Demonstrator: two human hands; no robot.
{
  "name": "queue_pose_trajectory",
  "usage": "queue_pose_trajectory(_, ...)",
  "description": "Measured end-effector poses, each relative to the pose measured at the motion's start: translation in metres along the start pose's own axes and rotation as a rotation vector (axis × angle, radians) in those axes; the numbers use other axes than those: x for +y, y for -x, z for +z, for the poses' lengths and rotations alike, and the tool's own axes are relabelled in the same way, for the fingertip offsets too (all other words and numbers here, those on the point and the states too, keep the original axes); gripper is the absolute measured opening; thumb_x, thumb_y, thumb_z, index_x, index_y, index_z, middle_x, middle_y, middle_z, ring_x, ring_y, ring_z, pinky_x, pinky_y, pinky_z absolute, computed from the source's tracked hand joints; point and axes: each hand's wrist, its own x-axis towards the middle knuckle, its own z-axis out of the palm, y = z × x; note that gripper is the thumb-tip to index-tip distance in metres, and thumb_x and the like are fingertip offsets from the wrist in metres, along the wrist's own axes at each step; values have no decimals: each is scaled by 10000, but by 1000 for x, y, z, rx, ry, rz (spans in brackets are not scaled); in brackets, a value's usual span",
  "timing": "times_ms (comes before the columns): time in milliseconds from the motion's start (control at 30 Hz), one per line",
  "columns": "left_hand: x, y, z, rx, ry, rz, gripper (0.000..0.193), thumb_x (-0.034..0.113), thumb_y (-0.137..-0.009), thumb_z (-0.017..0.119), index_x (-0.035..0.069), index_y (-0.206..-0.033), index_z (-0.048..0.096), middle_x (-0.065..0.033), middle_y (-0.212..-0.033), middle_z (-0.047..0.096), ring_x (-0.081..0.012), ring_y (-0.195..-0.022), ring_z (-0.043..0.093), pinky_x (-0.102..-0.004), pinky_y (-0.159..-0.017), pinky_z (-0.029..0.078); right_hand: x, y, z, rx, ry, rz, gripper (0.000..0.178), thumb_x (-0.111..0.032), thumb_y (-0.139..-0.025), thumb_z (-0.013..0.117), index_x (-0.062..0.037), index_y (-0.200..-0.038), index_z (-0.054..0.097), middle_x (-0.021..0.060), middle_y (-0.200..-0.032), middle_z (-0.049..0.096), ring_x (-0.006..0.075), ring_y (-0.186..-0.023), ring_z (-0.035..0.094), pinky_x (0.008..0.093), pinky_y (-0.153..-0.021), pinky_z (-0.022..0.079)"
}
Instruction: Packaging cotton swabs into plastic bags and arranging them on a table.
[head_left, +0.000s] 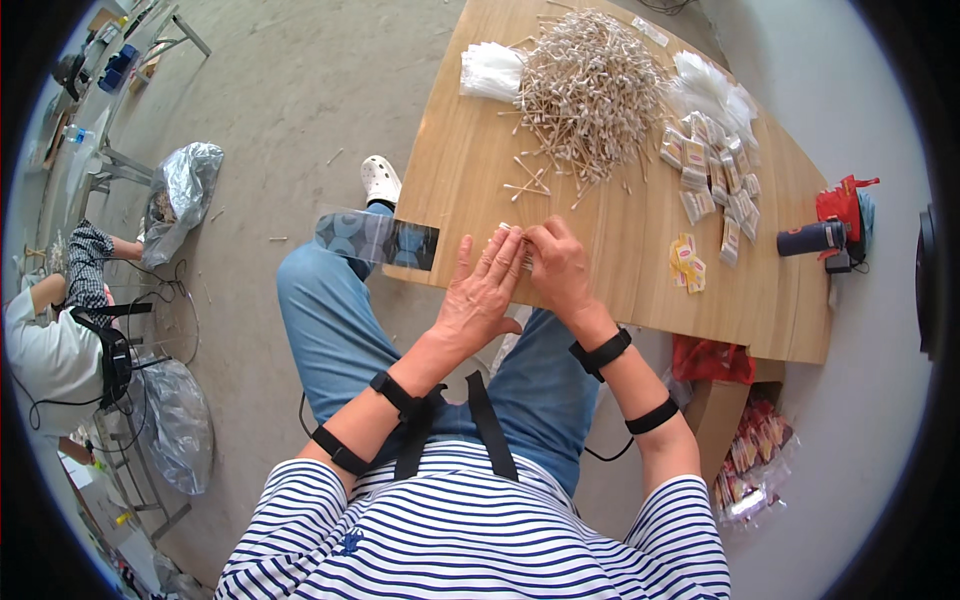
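Note:
My left hand (pixel 482 292) lies flat at the near edge of the wooden table, fingers stretched forward and held close together, thumb apart. Right against its fingertips, my right hand (pixel 560 262) is closed with bent fingers. Small white tips and pale sticks, apparently cotton swabs (pixel 527 262), show between the hands; most of them is hidden under the fingers. Beyond lies a big heap of loose cotton swabs (pixel 590 90), with a few strays (pixel 528 182) nearer me. To the right sit yellow paper labels (pixel 686 262) and several small filled packets (pixel 712 172).
Clear plastic bags lie left (pixel 490 70) and right (pixel 712 88) of the heap on the table (pixel 620 290). A dark bottle (pixel 810 238) stands at the right edge. A printed plastic sheet (pixel 375 238) overhangs the left edge. Below are a carton (pixel 715 420) and bagged packets (pixel 752 465). Someone sits far left.

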Motion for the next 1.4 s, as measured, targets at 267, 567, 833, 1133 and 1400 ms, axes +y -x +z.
queue_pose_trajectory(267,-3,1,2,28,30,20,1302,526,-535,870,5,-1564,263,-132,-1654,206,-272,-1548,147,-556,-1242,40,-9,25,-5,-13,353,-318,394,-19,-763,601,96,-1138,632,150,-1078,587,308,-977,566,380,-885,509)
queue_pose_trajectory(567,-6,-8,-2,65,22,22,1298,571,-532,858,-9,-1546,293,-164,-1648,203,-296,-1544,152,-550,-1246,35,-6,27,-3,-47,418,-301,437,-15,-750,597,117,-1166,621,148,-1116,571,297,-1024,558,378,-903,512)
queue_pose_trajectory(833,-6,-11,3,18,-36,10,1302,588,-522,853,1,-1544,301,-151,-1651,192,-289,-1544,150,-581,-1238,30,7,-29,-12,124,224,30,66,-51,-812,637,-24,-873,637,179,-959,618,379,-875,629,453,-779,529)
queue_pose_trajectory(1133,-4,-10,4,21,-21,1,1291,555,-519,865,2,-1542,305,-144,-1645,218,-282,-1543,159,-601,-1231,30,37,-49,5,18,170,173,65,-97,-806,680,-44,-820,645,148,-902,651,361,-884,649,472,-758,519)
queue_pose_trajectory(1400,-6,-10,4,40,-13,17,1282,531,-529,871,-1,-1543,297,-143,-1644,219,-280,-1542,164,-598,-1231,40,21,-23,-19,-43,144,245,90,-114,-811,694,-39,-852,669,157,-914,654,370,-870,654,467,-773,527)
